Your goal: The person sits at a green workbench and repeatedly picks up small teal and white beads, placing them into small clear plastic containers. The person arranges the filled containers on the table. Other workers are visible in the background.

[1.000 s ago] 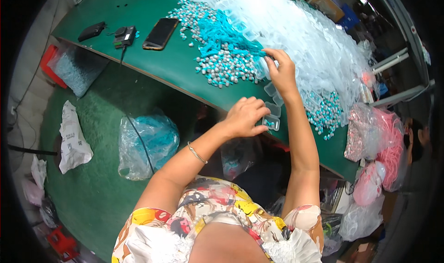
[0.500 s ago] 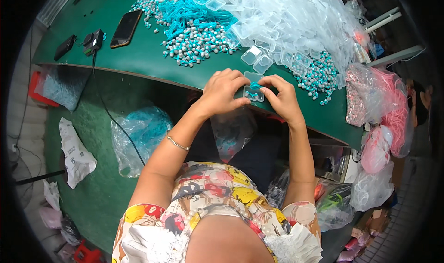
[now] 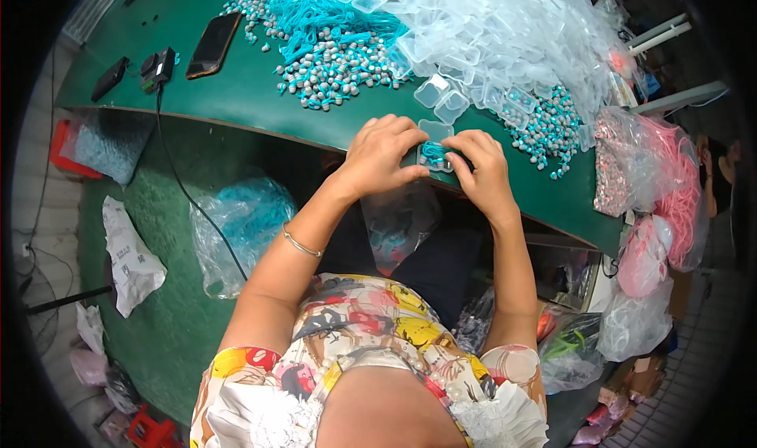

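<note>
Just above the centre of the frame, both hands meet at the near edge of the green table (image 3: 260, 93). The left hand (image 3: 382, 156) and the right hand (image 3: 481, 168) are closed together on a small clear plastic case (image 3: 436, 150) with a turquoise cord coiled inside it, fingers curled over its sides and thumbs pressing from below. Just beyond the hands, toward the top of the frame, lies a big heap of empty clear cases (image 3: 489, 30), and to its left a pile of turquoise cords with grey beads (image 3: 331, 46). More beaded cords (image 3: 544, 129) lie to the right of the hands. In the upper left a dark phone (image 3: 213, 44) rests flat on the table. At the right edge sits a bag of pink cords (image 3: 678, 188).
</note>
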Demonstrator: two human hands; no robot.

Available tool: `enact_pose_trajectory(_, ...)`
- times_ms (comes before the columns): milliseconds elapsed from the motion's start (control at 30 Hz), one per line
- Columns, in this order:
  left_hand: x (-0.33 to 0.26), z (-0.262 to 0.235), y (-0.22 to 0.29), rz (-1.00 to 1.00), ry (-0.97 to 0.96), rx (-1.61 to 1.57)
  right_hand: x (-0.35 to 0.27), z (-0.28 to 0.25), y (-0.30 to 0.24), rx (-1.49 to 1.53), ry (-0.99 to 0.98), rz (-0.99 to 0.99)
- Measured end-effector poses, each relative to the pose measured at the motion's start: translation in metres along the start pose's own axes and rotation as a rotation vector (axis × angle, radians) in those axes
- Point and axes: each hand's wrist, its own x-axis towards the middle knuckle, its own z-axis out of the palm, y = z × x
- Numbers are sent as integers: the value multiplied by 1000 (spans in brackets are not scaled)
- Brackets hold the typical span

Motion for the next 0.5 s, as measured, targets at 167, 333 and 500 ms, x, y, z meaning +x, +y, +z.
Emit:
enact_pose_trajectory(167,1,-1,1,14,3,3,-1,2,2,-144,-2,-120)
enact_pose_trajectory(333,0,-2,1,-4,-2,9,4,0,-3,-133,51,-141)
enact_pose_trajectory(500,0,-2,1,3,5,7,6,2,-6,-162,-27,-225)
